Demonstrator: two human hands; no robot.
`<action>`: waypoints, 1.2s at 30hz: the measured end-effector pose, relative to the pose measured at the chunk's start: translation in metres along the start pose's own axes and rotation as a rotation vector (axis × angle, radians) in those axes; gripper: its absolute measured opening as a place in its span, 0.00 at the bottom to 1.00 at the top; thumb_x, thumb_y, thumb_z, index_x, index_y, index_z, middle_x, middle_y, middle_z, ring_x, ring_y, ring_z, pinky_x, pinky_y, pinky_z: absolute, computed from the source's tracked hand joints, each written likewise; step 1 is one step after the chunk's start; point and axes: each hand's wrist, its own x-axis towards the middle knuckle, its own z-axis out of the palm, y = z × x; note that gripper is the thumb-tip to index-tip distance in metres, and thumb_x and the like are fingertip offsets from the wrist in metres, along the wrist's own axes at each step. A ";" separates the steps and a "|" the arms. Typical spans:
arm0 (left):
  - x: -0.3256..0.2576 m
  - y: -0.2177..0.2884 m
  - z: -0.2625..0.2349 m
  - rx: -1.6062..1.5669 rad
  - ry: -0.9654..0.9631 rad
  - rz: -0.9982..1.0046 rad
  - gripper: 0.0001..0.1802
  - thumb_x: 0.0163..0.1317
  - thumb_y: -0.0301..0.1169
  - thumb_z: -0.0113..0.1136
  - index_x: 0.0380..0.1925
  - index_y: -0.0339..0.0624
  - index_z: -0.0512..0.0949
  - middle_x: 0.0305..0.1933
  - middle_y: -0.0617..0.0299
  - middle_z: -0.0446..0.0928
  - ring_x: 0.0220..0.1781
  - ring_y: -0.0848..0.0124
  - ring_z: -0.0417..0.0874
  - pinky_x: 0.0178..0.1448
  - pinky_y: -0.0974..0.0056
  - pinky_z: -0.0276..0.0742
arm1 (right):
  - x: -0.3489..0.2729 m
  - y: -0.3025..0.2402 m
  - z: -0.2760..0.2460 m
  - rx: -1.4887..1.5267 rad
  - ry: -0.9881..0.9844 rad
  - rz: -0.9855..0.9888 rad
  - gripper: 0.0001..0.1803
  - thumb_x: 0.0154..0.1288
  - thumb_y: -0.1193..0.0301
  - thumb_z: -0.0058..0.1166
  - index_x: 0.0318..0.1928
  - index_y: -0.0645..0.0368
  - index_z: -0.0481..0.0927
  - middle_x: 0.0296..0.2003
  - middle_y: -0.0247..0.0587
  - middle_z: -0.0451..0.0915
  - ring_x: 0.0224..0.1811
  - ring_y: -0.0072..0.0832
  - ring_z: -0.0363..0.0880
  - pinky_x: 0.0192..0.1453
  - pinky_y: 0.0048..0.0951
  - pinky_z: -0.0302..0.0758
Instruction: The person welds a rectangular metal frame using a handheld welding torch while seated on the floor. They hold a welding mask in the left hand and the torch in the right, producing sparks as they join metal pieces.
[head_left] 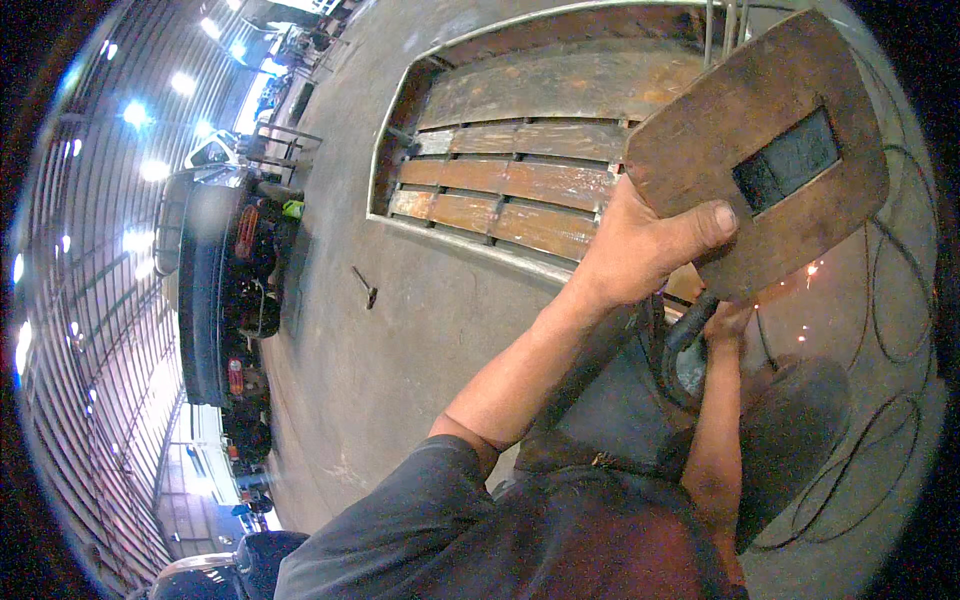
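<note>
My left hand (640, 245) grips a brown, hand-held welding shield (700, 150) by its near left edge, the thumb pressed across its face. A dark rectangular window (788, 160) is set in the shield, which is tilted. Below and partly behind it, my right hand (727, 322) is closed round the black handle of a welding torch (688, 322), with a thick cable curving down beside my leg. The torch's tip and the weld spot are hidden by the shield. Bright orange sparks (811, 272) fly out past the shield's lower right edge.
A large metal frame with rusty, worn slats (505, 180) lies on the concrete floor ahead. A hammer-like tool (369, 289) rests on the floor to its left. Black cables (880, 300) loop along the right. Trucks (215, 260) stand farther left under bright lamps.
</note>
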 end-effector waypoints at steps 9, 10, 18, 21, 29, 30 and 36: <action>0.004 -0.006 -0.001 0.188 0.097 -0.034 0.24 0.56 0.37 0.70 0.49 0.38 0.75 0.42 0.64 0.79 0.44 0.71 0.78 0.49 0.62 0.77 | -0.037 -0.073 0.030 0.375 -0.020 -0.024 0.18 0.72 0.56 0.43 0.53 0.55 0.70 0.34 0.37 0.76 0.27 0.30 0.75 0.29 0.33 0.74; 0.005 -0.007 -0.004 0.191 0.125 -0.068 0.23 0.56 0.37 0.70 0.47 0.39 0.76 0.42 0.64 0.78 0.44 0.71 0.78 0.50 0.61 0.77 | -0.036 -0.079 0.030 0.389 -0.012 -0.037 0.17 0.72 0.57 0.44 0.53 0.54 0.70 0.33 0.36 0.76 0.25 0.30 0.75 0.27 0.33 0.74; 0.007 -0.001 -0.016 0.074 0.249 0.098 0.13 0.67 0.39 0.60 0.34 0.39 0.79 0.31 0.64 0.75 0.31 0.73 0.73 0.35 0.67 0.70 | -0.060 -0.120 0.040 0.490 -0.061 -0.116 0.12 0.71 0.63 0.46 0.47 0.55 0.70 0.22 0.37 0.73 0.17 0.27 0.73 0.18 0.30 0.75; 0.008 -0.002 -0.006 0.210 0.348 0.160 0.16 0.68 0.40 0.59 0.36 0.36 0.78 0.32 0.62 0.76 0.33 0.72 0.74 0.39 0.67 0.71 | -0.057 -0.116 0.034 0.510 -0.068 -0.057 0.11 0.71 0.62 0.46 0.45 0.55 0.70 0.22 0.35 0.72 0.17 0.26 0.73 0.18 0.30 0.74; 0.011 0.000 -0.006 0.157 0.309 0.125 0.18 0.69 0.41 0.56 0.43 0.35 0.78 0.38 0.60 0.77 0.38 0.70 0.76 0.46 0.64 0.72 | -0.057 -0.116 0.032 0.509 -0.080 -0.034 0.12 0.70 0.61 0.48 0.44 0.55 0.69 0.21 0.34 0.71 0.17 0.26 0.73 0.20 0.30 0.73; 0.011 0.000 -0.007 0.131 0.294 0.112 0.17 0.69 0.41 0.56 0.43 0.35 0.78 0.38 0.60 0.77 0.40 0.69 0.76 0.48 0.63 0.72 | -0.059 -0.117 0.032 0.517 -0.086 -0.041 0.12 0.70 0.61 0.48 0.44 0.55 0.70 0.21 0.34 0.71 0.17 0.26 0.73 0.20 0.30 0.73; 0.015 -0.001 -0.013 0.071 0.240 0.098 0.17 0.69 0.41 0.56 0.45 0.37 0.77 0.40 0.60 0.77 0.43 0.67 0.77 0.54 0.60 0.71 | -0.063 -0.124 0.031 0.545 -0.101 -0.035 0.13 0.69 0.59 0.49 0.43 0.55 0.71 0.21 0.34 0.71 0.16 0.25 0.72 0.19 0.30 0.72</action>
